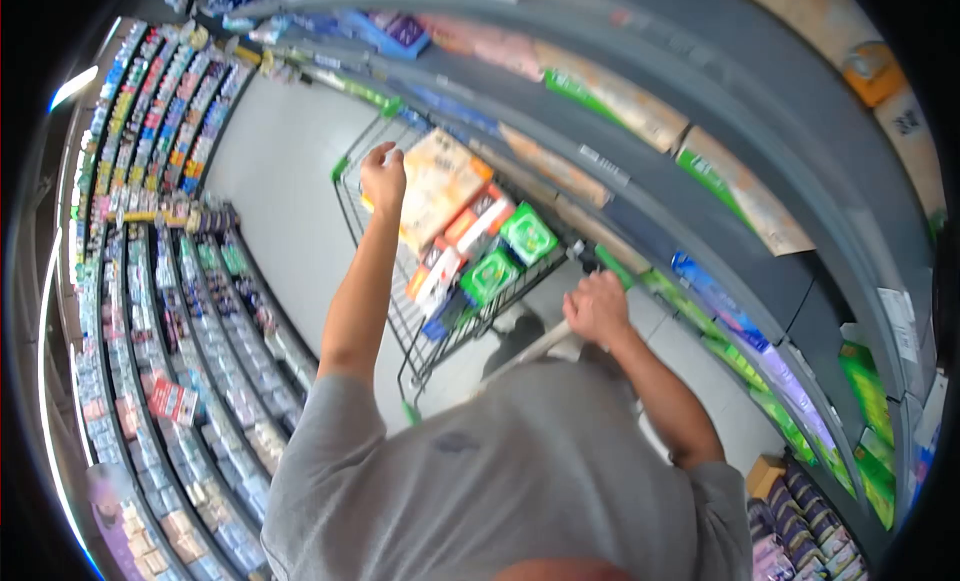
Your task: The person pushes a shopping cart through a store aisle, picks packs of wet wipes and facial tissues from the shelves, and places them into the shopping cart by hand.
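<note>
My left hand point(383, 174) is raised over the far left part of a wire shopping cart point(402, 326). Its fingers are curled in, and I cannot make out whether anything small is between them. Just beside it lies a large cream and orange package point(440, 181) in the cart. My right hand point(597, 308) is wrapped round the right end of the cart handle point(540, 343). Nearer the handle, the cart holds orange and white packs point(476, 219) and two green packs, one point(528, 233) to the right of the other point(490, 277). A dark blue item point(447, 314) is partly hidden.
Shelves of packaged goods point(740, 196) run close along the cart's right side. Across the pale floor point(280, 166), curved-looking racks of small products point(190, 331) stand on the left. Dark purple packs point(800, 516) are stacked at the lower right.
</note>
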Available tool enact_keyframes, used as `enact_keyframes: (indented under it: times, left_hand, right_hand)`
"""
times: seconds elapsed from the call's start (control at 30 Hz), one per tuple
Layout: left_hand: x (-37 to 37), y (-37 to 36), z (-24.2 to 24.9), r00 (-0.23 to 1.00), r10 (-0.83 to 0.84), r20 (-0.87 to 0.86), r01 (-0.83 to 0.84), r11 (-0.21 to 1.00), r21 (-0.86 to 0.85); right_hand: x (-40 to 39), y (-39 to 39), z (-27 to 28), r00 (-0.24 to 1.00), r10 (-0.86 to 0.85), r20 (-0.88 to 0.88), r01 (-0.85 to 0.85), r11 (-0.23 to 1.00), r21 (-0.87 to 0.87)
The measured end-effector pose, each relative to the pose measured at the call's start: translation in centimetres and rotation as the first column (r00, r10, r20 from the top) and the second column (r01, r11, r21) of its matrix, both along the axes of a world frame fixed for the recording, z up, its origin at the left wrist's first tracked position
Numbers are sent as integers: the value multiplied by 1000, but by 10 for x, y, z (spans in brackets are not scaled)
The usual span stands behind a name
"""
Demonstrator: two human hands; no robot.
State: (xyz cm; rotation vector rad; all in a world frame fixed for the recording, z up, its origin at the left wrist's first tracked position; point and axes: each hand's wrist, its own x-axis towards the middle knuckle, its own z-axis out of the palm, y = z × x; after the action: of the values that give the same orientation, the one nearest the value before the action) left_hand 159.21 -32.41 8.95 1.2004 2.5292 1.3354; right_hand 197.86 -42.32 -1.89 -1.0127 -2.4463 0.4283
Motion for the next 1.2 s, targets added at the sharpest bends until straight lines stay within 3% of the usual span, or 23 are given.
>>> enact_keyframes:
  times: [0.07,0.13,0.17,0.23,0.3,0.43,0.53,0.6,0.63,0.7,0.73,0.87,0.93,1.07,1.13,1.2]
  left_hand:
    - [33,17,46,987,-98,-130,115,984,136]
    - [81,24,108,881,-269,-389,398,865,306]
    - [102,28,137,872,-267,-410,413,852,323]
    - [146,29,189,644,-288,-709,652,691,312]
    - [183,35,227,555,-331,-763,741,613,273]
    - [231,83,282,417,-258,-872,836,486,256]
    - [247,125,303,523,-309,-794,793,518,320]
    - [255,144,315,678,-528,-511,725,594,348]
    - [249,165,316,673,-524,-522,730,584,355]
    - [248,193,309,679,-691,-246,727,590,350]
    - [260,190,306,700,-685,-202,706,624,335]
    - [267,202,295,775,-602,-193,631,717,296]
    - [289,190,292,883,-382,-272,464,797,387]
    - [293,207,272,841,-347,-414,513,753,412]
    - [306,191,260,856,-111,-504,363,824,435]
    - [296,197,259,862,-162,-481,383,829,407]
  right_hand:
    - [1,0,-2,998,-5,-69,8,999,47]
    - [3,2,1,995,19,-97,-18,1000,16]
    - [3,3,0,994,11,-112,-6,999,44]
    - [2,3,-4,993,7,-119,-3,999,36]
    - [3,3,-4,992,21,-128,-16,999,39]
    - [1,4,-11,988,30,-151,-22,998,54]
    - [1,6,-11,981,35,-189,-20,996,83]
    - [1,-1,-14,978,34,-204,-14,995,97]
    - [0,1,-14,987,24,-160,-8,995,96]
    - [0,5,-9,993,-6,-118,18,994,105]
    - [5,6,-7,991,2,-137,12,995,104]
    - [4,2,-11,986,29,-163,-14,996,90]
    - [3,1,-13,986,26,-166,-11,996,93]
    - [5,0,-13,985,22,-170,-10,997,75]
    - [5,0,-12,976,29,-216,-6,994,106]
    - [7,0,-11,979,25,-200,-5,995,104]
